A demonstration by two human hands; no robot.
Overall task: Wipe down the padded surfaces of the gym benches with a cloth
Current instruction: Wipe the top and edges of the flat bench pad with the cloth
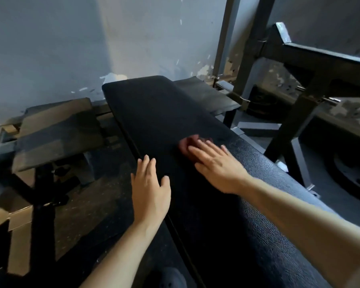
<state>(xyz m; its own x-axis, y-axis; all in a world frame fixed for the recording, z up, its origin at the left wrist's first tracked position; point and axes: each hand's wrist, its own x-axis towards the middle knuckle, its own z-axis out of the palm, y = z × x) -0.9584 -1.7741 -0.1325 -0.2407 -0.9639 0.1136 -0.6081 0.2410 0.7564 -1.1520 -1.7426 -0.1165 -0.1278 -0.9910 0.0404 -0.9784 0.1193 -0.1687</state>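
A long black padded bench (pixel 164 113) runs from the lower right up toward the wall. A small reddish cloth (pixel 185 146) lies on the pad near its middle, blurred. My right hand (pixel 216 165) lies flat on the cloth, fingers spread, covering its near part. My left hand (pixel 150 188) rests flat on the pad's left edge with fingers apart and nothing in it.
A second worn pad (pixel 56 132) on a dark frame stands to the left. Another small pad (pixel 208 94) sits behind the bench. A black steel rack (pixel 299 84) rises at the right, with weight plates (pixel 349 167) on the floor. A grey peeling wall (pixel 92 38) is behind.
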